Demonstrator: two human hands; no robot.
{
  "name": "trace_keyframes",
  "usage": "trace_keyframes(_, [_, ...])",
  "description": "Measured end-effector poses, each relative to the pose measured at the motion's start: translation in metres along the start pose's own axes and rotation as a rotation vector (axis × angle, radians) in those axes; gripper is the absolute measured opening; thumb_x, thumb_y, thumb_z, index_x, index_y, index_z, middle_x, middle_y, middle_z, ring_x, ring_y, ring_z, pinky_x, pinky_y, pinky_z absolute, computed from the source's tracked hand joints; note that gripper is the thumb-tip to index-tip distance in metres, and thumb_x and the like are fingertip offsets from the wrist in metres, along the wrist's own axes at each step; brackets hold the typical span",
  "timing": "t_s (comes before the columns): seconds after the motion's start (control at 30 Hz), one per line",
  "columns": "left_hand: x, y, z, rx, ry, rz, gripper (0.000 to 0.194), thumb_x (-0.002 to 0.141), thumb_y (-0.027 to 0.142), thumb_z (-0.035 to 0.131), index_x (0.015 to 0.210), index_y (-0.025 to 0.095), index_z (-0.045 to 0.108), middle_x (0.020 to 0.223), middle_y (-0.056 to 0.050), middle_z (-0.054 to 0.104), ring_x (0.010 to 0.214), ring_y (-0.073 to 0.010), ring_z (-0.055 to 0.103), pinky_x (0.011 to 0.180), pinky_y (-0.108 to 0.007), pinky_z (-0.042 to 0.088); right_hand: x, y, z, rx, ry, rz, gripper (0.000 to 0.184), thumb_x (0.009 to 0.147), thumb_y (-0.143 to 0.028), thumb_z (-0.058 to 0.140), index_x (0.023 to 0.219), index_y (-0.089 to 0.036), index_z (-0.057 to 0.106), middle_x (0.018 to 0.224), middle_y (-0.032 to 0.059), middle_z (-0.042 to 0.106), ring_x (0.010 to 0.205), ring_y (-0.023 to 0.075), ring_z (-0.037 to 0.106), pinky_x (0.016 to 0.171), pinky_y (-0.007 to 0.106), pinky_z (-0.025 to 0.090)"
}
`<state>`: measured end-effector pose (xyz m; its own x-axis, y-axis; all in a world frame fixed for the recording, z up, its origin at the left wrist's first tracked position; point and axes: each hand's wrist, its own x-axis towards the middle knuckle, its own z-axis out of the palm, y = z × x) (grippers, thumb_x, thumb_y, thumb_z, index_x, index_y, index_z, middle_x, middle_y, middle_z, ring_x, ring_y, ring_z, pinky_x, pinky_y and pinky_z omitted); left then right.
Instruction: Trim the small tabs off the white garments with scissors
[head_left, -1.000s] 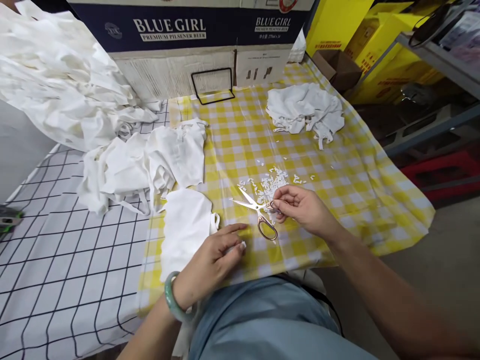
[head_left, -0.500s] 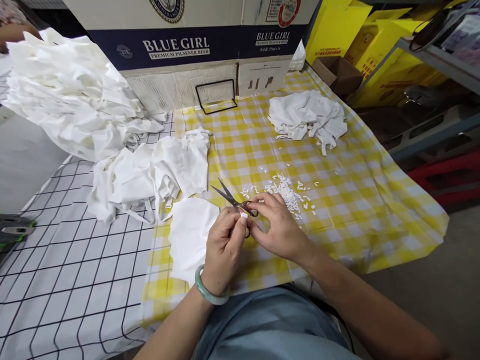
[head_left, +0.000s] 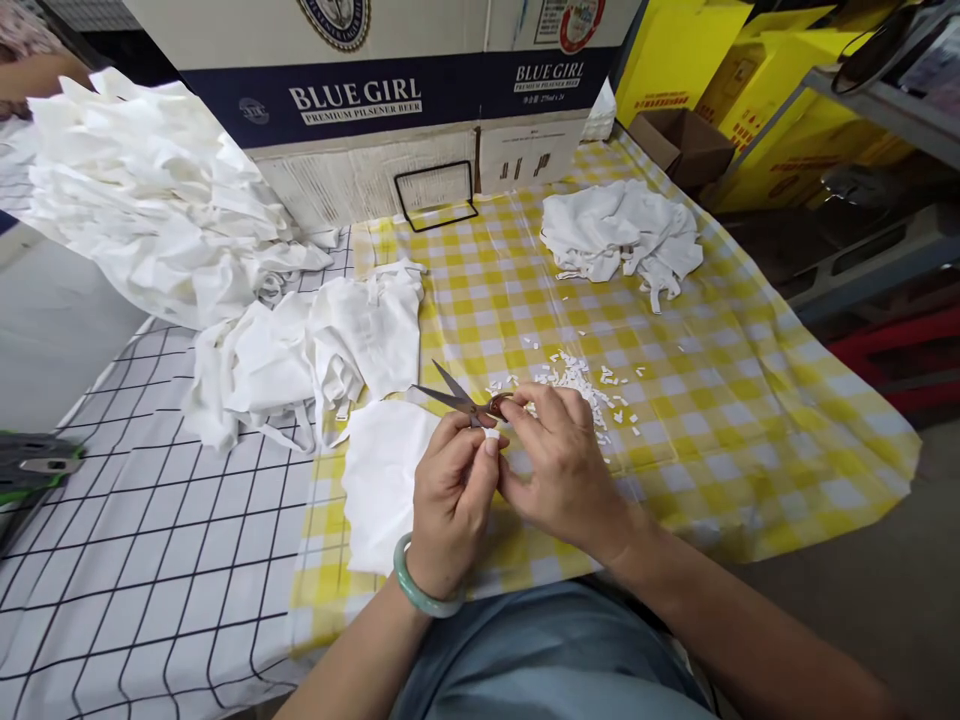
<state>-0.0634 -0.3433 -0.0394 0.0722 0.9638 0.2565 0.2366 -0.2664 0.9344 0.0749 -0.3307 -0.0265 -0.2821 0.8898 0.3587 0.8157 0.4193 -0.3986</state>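
Note:
My right hand (head_left: 562, 460) is closed round the handles of a pair of scissors (head_left: 457, 397), whose blades are spread and point to the upper left. Between the thumb and fingers of my left hand (head_left: 456, 490) is pinched the end of a small white fabric piece (head_left: 492, 434); what it belongs to is hidden. A flat white cloth (head_left: 386, 480) lies just left of that hand. Many tiny white scraps (head_left: 577, 385) are strewn beyond my right hand.
White garments lie in a low heap (head_left: 300, 350), with a taller pile (head_left: 157, 190) behind them. Another white bundle (head_left: 619, 235) is at the back right. A large beer carton (head_left: 405, 140) and a black wire stand (head_left: 436, 195) border the table's (head_left: 697, 400) far side.
The scissors have turned slightly, their blades now spread a little wider and pointing further left. Both hands stay close together, and the view has shifted slightly.

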Motion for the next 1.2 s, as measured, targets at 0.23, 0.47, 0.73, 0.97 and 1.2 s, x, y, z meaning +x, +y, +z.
trace_keyframes(0.23, [-0.006, 0.000, 0.001, -0.236, -0.059, -0.202, 0.025, 0.097, 0.029, 0.050, 0.089, 0.020, 0.072, 0.124, -0.009, 0.060, 0.129, -0.0241, 0.049, 0.111, -0.038, 0.036, 0.012, 0.019, 0.018, 0.745, -0.141, 0.376, 0.022, 0.074, -0.026, 0.071, 0.093, -0.020, 0.061, 0.093, 0.0050, 0.068, 0.087, 0.0196, 0.061, 0.082, 0.036, 0.050])
trace_keyframes(0.47, [-0.018, 0.003, 0.001, -0.402, -0.034, -0.363, 0.025, 0.095, 0.034, 0.054, 0.089, 0.023, 0.076, 0.141, -0.006, 0.054, 0.136, -0.0251, 0.046, 0.116, -0.038, 0.032, 0.001, 0.016, 0.037, 1.353, -0.053, 0.713, 0.040, 0.068, -0.034, 0.081, 0.098, -0.023, 0.056, 0.096, 0.0000, 0.063, 0.087, 0.0136, 0.061, 0.080, 0.027, 0.051])
trace_keyframes(0.73, [-0.012, 0.005, -0.015, -0.490, -0.001, -0.411, 0.026, 0.096, 0.029, 0.053, 0.086, 0.021, 0.075, 0.143, -0.005, 0.053, 0.136, -0.0250, 0.044, 0.116, -0.039, 0.031, -0.001, 0.014, 0.009, 1.259, -0.229, 0.570, 0.041, 0.064, -0.031, 0.084, 0.091, -0.023, 0.053, 0.095, -0.0004, 0.057, 0.084, 0.0133, 0.054, 0.078, 0.026, 0.048])
trace_keyframes(0.97, [-0.003, 0.011, -0.011, -0.597, 0.025, -0.330, 0.026, 0.095, 0.023, 0.053, 0.079, 0.018, 0.073, 0.103, -0.006, 0.060, 0.096, -0.0151, 0.058, 0.085, -0.025, 0.047, -0.016, -0.022, 0.028, 1.373, -0.330, 0.621, 0.035, 0.074, -0.039, 0.075, 0.085, -0.022, 0.046, 0.072, -0.0048, 0.048, 0.064, 0.0112, 0.051, 0.064, 0.026, 0.045])
trace_keyframes(1.2, [-0.005, 0.005, -0.005, -0.503, 0.011, -0.331, 0.026, 0.097, 0.026, 0.050, 0.077, 0.017, 0.064, 0.098, -0.001, 0.046, 0.062, -0.0062, 0.040, 0.054, -0.022, 0.034, -0.017, 0.020, 0.001, 0.634, -0.313, 0.278, 0.036, 0.070, -0.044, 0.078, 0.081, -0.020, 0.054, 0.082, 0.0021, 0.058, 0.079, 0.0183, 0.052, 0.075, 0.033, 0.043])
